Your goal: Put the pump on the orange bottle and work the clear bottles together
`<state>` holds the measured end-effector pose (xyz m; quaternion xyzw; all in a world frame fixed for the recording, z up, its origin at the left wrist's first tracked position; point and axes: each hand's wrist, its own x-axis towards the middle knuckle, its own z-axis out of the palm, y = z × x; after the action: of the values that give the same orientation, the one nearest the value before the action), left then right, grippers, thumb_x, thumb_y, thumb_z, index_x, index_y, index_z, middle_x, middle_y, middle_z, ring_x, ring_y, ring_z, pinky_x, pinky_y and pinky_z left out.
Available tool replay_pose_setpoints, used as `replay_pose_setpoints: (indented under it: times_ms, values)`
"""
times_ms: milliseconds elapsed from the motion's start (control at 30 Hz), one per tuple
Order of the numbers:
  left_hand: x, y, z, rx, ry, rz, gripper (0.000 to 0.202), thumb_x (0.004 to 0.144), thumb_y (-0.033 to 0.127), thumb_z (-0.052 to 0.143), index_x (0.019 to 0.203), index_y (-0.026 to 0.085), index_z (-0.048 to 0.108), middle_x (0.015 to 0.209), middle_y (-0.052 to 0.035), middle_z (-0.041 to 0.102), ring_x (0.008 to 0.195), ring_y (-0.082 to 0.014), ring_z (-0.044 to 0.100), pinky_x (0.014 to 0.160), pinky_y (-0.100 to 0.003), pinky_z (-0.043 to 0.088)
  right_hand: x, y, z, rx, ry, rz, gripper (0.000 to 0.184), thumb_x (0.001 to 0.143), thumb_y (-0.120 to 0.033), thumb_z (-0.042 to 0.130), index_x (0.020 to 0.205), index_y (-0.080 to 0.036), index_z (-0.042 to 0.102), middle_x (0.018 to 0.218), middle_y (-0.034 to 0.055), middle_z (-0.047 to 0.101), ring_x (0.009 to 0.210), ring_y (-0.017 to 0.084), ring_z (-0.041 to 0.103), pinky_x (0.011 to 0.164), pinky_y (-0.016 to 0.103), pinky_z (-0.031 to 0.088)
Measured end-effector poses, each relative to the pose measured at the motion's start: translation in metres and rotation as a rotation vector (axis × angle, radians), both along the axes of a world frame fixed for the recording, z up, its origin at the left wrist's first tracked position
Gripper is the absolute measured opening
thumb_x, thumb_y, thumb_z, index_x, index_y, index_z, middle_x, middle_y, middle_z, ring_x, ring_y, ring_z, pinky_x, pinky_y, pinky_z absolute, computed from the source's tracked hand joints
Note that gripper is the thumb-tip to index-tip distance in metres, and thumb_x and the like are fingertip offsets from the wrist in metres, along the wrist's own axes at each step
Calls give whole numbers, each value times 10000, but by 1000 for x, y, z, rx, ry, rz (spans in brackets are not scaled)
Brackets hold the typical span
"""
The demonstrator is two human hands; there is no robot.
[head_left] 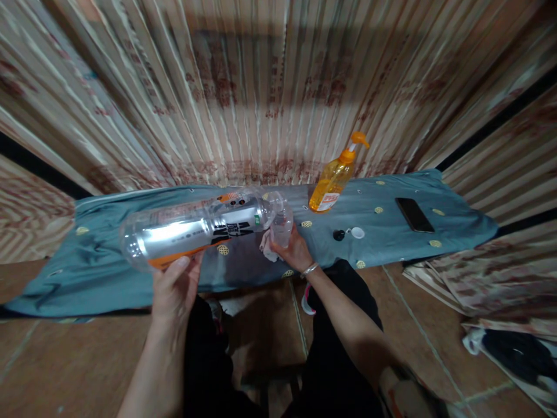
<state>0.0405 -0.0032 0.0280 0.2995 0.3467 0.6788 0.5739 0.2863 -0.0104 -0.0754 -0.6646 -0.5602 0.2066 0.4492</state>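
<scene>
My left hand [177, 284] is wrapped round a large clear plastic bottle [195, 229] with a silver, black and orange label. The bottle lies tilted on its side above the cloth, its neck end to the right. At that end my right hand [293, 249] grips a smaller clear plastic container [282, 223], which meets or overlaps the bottle's mouth; I cannot tell whether it is a cup or a small bottle. A crumpled pale pink cloth or tissue [270, 247] shows beside the right fingers. A black cap [339, 234] and a white cap [357, 233] lie right of that hand.
An orange pump bottle [331, 183] stands toward the back of the bench, covered in a green-blue patterned cloth [383, 247]. Farther right lies a dark phone [414, 215]. Behind hangs a pleated patterned curtain [261, 104]. Below are my knees and a tiled floor [413, 348].
</scene>
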Motion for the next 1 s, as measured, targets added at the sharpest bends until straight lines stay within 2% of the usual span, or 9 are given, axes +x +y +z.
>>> replay_pose_setpoints:
  times_ms: [200,533,767,1000]
  values:
    - [-1,1,-2,-4,-4,2,521,374,261,981,836,214,743,694,28,732,766,-163,685,784,-279,580,0,0,1,-8,-3,5,763,745,-341,770,1402,-176,420,1294,147,673,1113,299,702,974,431,567]
    - [3,0,4,16,20,3,446,340,290,990,715,239,753,684,37,740,708,-147,678,779,-269,590,0,0,0,24,-11,9,772,754,-356,755,1416,-173,403,1274,147,682,1090,298,710,957,433,573]
    - [1,1,1,17,16,5,419,348,303,993,670,236,732,648,50,722,712,-130,678,775,-247,588,-1,-1,0,23,-2,-3,755,746,-336,763,1400,-178,420,1250,132,698,1070,278,720,939,402,579]
    - [1,2,-1,24,30,-19,491,404,296,980,835,242,749,728,33,757,817,-182,713,889,-334,569,-1,-1,0,-16,-15,-29,790,743,-364,774,1420,-180,411,1293,142,680,1102,292,711,953,410,576]
